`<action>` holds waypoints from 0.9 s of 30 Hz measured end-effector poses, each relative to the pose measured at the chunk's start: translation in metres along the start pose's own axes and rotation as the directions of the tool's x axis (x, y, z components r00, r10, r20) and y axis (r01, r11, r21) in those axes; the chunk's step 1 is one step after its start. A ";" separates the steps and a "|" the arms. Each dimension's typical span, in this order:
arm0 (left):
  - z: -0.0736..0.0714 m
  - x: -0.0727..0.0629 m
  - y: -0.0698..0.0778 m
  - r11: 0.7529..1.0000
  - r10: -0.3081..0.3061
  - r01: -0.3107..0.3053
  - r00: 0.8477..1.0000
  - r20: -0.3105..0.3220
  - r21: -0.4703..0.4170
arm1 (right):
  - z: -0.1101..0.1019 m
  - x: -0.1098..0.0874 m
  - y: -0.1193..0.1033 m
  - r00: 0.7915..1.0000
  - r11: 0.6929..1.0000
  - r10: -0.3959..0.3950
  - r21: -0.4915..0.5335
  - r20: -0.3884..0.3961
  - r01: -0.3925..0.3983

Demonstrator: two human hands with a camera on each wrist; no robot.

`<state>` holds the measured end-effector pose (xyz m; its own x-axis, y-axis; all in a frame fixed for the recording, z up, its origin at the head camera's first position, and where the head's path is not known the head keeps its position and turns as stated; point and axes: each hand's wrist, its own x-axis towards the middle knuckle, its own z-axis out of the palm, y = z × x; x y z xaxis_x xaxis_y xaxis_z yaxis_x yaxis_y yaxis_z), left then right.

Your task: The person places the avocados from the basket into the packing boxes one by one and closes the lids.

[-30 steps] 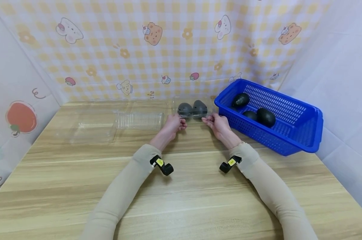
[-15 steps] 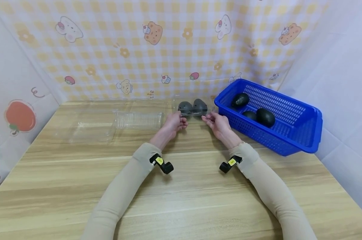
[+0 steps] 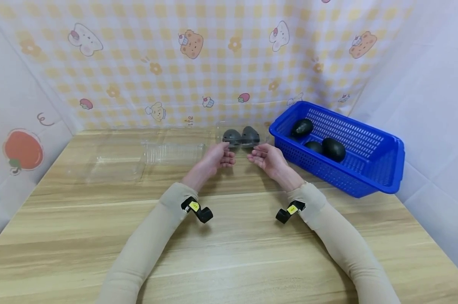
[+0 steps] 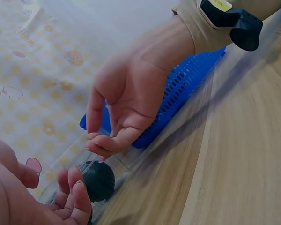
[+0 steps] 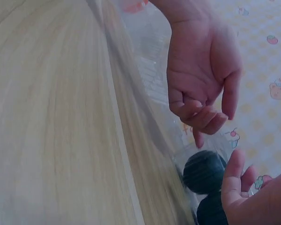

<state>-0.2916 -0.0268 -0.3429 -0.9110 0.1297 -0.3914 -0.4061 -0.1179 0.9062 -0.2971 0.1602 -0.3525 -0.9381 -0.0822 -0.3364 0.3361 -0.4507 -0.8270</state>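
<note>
Two dark avocados (image 3: pixel 250 135) lie side by side in a clear plastic box (image 3: pixel 221 126) at the back of the table. Whether its lid is fully fastened is hard to tell. My left hand (image 3: pixel 213 159) is at the box's front left corner, fingers loosely bent, thumb apart from them. Opposite it, by the front right corner, my right hand (image 3: pixel 269 160) hovers with relaxed fingers and nothing in them. In the left wrist view, a gap shows between the left hand's thumb and fingers (image 4: pixel 75 192). The right wrist view shows both avocados (image 5: pixel 205 172) under clear plastic.
A blue perforated basket (image 3: pixel 365 173) with several avocados (image 3: pixel 334 149) stands to the right, close to the box. More clear plastic boxes (image 3: pixel 116 166) lie to the left, one with a ribbed part (image 3: pixel 174 153). A checked curtain (image 3: pixel 213 63) hangs behind the table.
My fingers were at the box's front edge; now both hands have loosened, and the right has drawn slightly back from it. The avocados stay in the box.
</note>
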 end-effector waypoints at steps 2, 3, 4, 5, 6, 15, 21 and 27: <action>0.001 -0.002 0.000 0.999 -0.007 0.006 1.000 0.013 0.046 | 0.003 -0.002 0.001 1.000 1.000 0.004 -0.020 0.018 -0.003; 0.002 -0.004 0.000 0.997 -0.009 0.007 1.000 0.018 0.073 | 0.004 -0.003 0.001 1.000 1.000 0.006 -0.030 0.027 -0.005; 0.003 -0.006 0.001 0.994 -0.011 0.009 1.000 0.023 0.105 | 0.004 -0.004 0.002 0.999 0.999 0.007 -0.041 0.035 -0.005; 0.004 -0.008 0.001 0.990 -0.009 0.005 1.000 0.028 0.142 | 0.005 -0.005 0.002 0.999 0.999 0.005 -0.050 0.043 -0.003; 0.005 -0.010 0.002 0.984 -0.010 0.003 0.999 0.034 0.178 | 0.005 -0.005 0.002 0.999 0.998 0.003 -0.060 0.050 0.000; 0.006 -0.036 0.014 0.918 0.035 -0.081 0.992 0.123 0.388 | 0.011 -0.010 0.001 0.996 0.996 -0.041 -0.081 0.076 0.047; 0.000 -0.052 0.025 0.873 0.105 -0.168 0.982 0.159 0.459 | 0.018 -0.013 0.002 0.994 0.994 -0.033 -0.103 0.106 0.044; -0.013 -0.068 0.039 0.840 0.194 -0.250 0.967 0.164 0.482 | 0.028 -0.013 0.004 0.986 0.984 -0.031 -0.167 0.161 0.058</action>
<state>-0.2466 -0.0534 -0.2835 -0.9482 0.2639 -0.1766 -0.0788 0.3430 0.9360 -0.2856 0.1342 -0.3392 -0.9492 -0.2108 -0.2337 0.2904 -0.3000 -0.9087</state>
